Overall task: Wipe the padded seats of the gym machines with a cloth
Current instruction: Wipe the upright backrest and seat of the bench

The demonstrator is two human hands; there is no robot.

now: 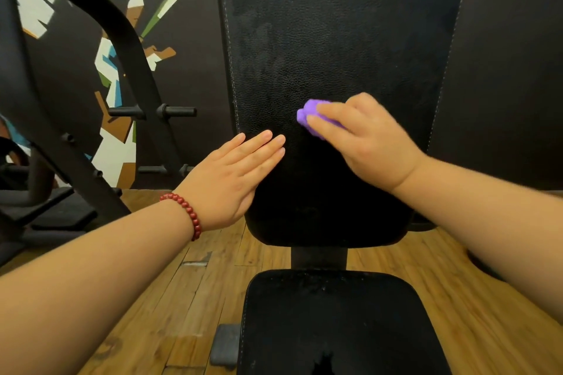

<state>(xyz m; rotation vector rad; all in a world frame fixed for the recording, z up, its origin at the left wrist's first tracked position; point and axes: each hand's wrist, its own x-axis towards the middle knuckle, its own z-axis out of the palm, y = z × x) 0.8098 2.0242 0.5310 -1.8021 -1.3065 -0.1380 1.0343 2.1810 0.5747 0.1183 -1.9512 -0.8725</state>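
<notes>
A tall black padded backrest (335, 39) with white stitching rises in front of me, and its black padded seat (332, 323) lies below it. My right hand (362, 137) presses a bunched purple cloth (307, 114) against the lower middle of the backrest; only the cloth's left part shows past my fingers. My left hand (234, 173) lies flat and open on the backrest's lower left edge, fingers together. A red bead bracelet (185, 210) circles my left wrist.
A black steel machine frame (122, 49) with weight pegs (176, 112) slants across the left. Behind it is a dark wall with a coloured mural (112, 143). A wooden plank floor (195, 298) lies under the bench. A grey foot pad (225, 344) sits by the seat's left side.
</notes>
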